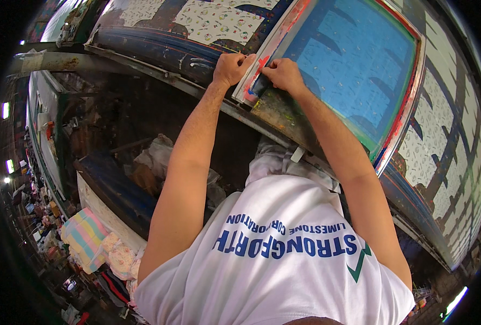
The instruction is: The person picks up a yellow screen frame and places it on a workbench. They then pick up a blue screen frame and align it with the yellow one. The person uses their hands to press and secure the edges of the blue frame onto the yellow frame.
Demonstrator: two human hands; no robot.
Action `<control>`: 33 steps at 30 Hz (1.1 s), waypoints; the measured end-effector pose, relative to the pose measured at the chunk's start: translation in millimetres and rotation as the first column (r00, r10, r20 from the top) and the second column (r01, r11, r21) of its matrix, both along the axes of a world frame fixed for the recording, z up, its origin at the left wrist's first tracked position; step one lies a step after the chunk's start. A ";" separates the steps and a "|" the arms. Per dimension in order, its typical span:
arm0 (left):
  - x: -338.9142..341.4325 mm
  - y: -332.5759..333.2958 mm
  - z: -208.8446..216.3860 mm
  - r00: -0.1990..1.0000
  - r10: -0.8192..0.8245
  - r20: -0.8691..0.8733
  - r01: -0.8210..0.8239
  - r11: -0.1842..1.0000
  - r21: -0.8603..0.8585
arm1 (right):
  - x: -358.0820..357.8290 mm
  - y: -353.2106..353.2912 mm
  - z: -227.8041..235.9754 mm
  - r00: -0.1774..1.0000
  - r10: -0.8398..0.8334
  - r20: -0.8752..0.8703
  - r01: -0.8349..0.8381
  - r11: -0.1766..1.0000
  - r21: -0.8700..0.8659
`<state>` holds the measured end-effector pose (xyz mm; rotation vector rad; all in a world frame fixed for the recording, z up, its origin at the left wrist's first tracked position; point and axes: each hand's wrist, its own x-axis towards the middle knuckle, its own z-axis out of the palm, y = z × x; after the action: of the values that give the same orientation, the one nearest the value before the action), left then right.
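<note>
My left hand (pixel 232 69) curled left of the screen frame (pixel 279 39), my right hand (pixel 285 75) bunched over its left side; grips unclear.

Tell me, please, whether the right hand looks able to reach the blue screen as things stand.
Probably yes: the right hand is right beside the blue screen, and nothing visible seems to block the way between them.

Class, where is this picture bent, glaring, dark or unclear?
Head view: the long table bends toward the right rim, and the corners are black; head view: the light at lower right is blown out, while the gap left of the arms lies in deep shadow; head view: left hand and right hand look fairly sharp, the far-left clutter less distinct.
</note>
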<state>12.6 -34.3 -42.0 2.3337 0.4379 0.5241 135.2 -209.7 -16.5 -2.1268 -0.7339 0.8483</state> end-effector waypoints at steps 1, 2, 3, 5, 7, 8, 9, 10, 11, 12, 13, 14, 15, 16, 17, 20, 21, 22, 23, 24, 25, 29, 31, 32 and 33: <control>0.0 -0.2 0.4 1.000 0.001 -0.001 -0.001 1.000 -0.004 | 1.2 -1.3 -0.5 0.994 0.038 0.099 -0.035 0.999 -0.032; 0.1 -0.1 0.8 1.000 0.001 -0.005 -0.001 1.000 0.001 | 2.9 -3.6 -0.8 0.995 0.037 0.098 -0.034 0.999 -0.037; 0.1 -0.2 0.9 1.000 0.000 -0.011 0.000 1.000 0.005 | 4.4 -7.0 -1.0 0.995 0.036 0.096 -0.032 0.999 -0.044; 0.4 0.0 0.9 1.000 -0.001 -0.010 0.001 1.000 0.001 | 8.1 -13.5 0.2 1.000 0.014 0.023 -0.013 1.000 -0.026; 0.1 -0.1 0.1 1.000 -0.007 -0.003 0.007 1.000 -0.016 | 12.0 -20.8 2.6 0.992 -0.029 -0.127 0.031 0.999 0.016; 0.0 0.1 -0.3 1.000 -0.003 -0.001 0.003 1.000 -0.007 | 13.5 -22.8 4.1 0.981 -0.059 -0.186 0.065 0.998 0.025; -0.1 0.5 -0.8 1.000 -0.001 0.001 0.001 1.000 0.003 | 15.1 -24.8 5.7 0.965 -0.090 -0.245 0.100 0.994 0.032; 0.0 0.7 -1.5 1.000 0.002 0.008 -0.002 1.000 0.008 | 16.5 -26.7 7.5 0.948 -0.102 -0.303 0.124 0.991 0.053; 0.1 0.7 -2.2 1.000 0.003 -0.004 -0.003 1.000 0.014 | 18.3 -28.0 9.8 0.935 -0.105 -0.339 0.129 0.990 0.050; 0.1 0.7 -2.9 1.000 0.005 -0.011 -0.005 1.000 0.017 | 20.0 -28.4 12.8 0.923 -0.088 -0.375 0.121 0.990 0.065; 0.3 1.1 -3.3 1.000 0.006 -0.017 -0.006 1.000 0.021 | 20.8 -28.7 16.8 0.912 -0.097 -0.398 0.130 0.990 0.057; 0.3 1.3 -3.6 1.000 0.004 -0.019 -0.004 1.000 0.026 | 18.2 -29.5 21.3 0.960 0.031 -0.280 0.006 0.991 0.131; 0.6 1.5 -3.7 1.000 0.001 -0.021 0.000 1.000 0.031 | 12.2 -30.4 26.6 0.982 0.130 -0.140 -0.106 0.980 0.166; 0.7 1.6 -3.7 1.000 -0.003 -0.024 0.004 0.999 0.035 | 4.6 -30.4 33.0 0.978 0.204 -0.043 -0.193 0.964 0.183; 0.8 1.6 -3.6 1.000 -0.004 -0.024 0.004 0.999 0.032 | -3.8 -30.4 40.4 0.962 0.268 0.057 -0.274 0.942 0.195; 0.2 2.5 -1.8 0.999 -0.005 -0.049 0.008 0.999 0.050 | -37.0 -27.8 62.1 0.867 0.439 0.235 -0.491 0.833 0.256; -0.2 2.1 -1.2 0.998 -0.004 -0.057 0.006 1.000 0.027 | -47.8 -32.6 66.9 0.847 0.461 0.264 -0.528 0.787 0.319; -0.7 1.9 -0.6 0.998 -0.002 -0.065 0.003 1.000 0.004 | -57.8 -38.5 69.7 0.826 0.474 0.305 -0.563 0.728 0.392; -0.9 1.7 0.0 0.997 0.004 -0.073 -0.006 1.000 -0.023 | -62.1 -41.3 70.4 0.795 0.478 0.375 -0.607 0.627 0.489; -0.8 1.2 0.3 0.999 -0.005 -0.050 0.004 1.000 -0.011 | -61.5 -41.5 68.8 0.814 0.461 0.354 -0.581 0.639 0.505; -0.5 0.4 0.4 1.000 -0.008 -0.028 0.008 1.000 -0.003 | -56.1 -40.3 65.0 0.873 0.414 0.259 -0.488 0.727 0.483; 0.2 -1.1 0.2 0.998 0.015 -0.067 -0.015 1.000 -0.005 | -10.0 -27.7 40.6 0.969 0.122 0.215 -0.162 0.970 0.181; 0.4 -0.5 -0.1 0.998 0.012 -0.067 -0.011 1.000 0.009 | 7.4 -26.2 29.7 0.994 0.108 -0.004 -0.107 0.988 0.108; 0.7 0.0 -0.3 0.997 0.011 -0.071 -0.010 1.000 0.014 | 12.2 -24.7 25.4 0.990 0.077 -0.121 -0.075 0.997 0.019; 1.0 0.6 -0.6 0.998 0.006 -0.064 -0.004 1.000 0.021 | 14.6 -22.3 21.6 0.985 0.085 -0.148 -0.083 0.996 0.024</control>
<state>13.7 -33.7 -42.7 2.3749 0.4704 0.4591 149.8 -232.1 5.1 -2.0034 -0.7540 1.0303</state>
